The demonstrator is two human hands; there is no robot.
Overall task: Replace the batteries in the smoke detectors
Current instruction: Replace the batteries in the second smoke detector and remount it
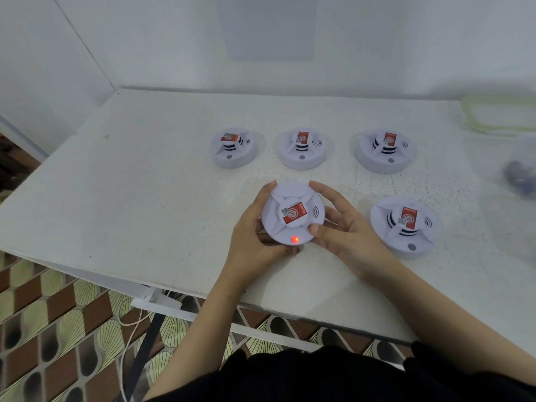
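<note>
Looking down from the head camera, a white-painted tabletop [145,184] with a cracked, worn finish fills most of the view, set against plain white walls [377,39]. A patterned floor of brown and pale green tiles [43,329] shows below the table's near edge, where a thin white cable [127,338] hangs down.

At the far right of the table lies a clear plastic container lid with a pale green rim [499,116], and just nearer than it a blurred clear bag of dark small items [520,175]; what they are cannot be told.

Three round white plastic smoke detectors sit in a row across the middle of the table: the left one [233,147], the middle one [302,148] and the right one [383,150]. A fourth round white detector [404,224] rests nearer, to the right of the hands. Each has a raised slotted centre topped by a red and white label.

The held white smoke detector [293,213] is near the table's front, face up, with a red light glowing at its near rim. The left hand [255,227] cups its left side, fingers wrapped beneath and the thumb along the edge. The right hand [339,224] grips its right side, thumb pressed on the near rim and fingers spread around the far edge.
</note>
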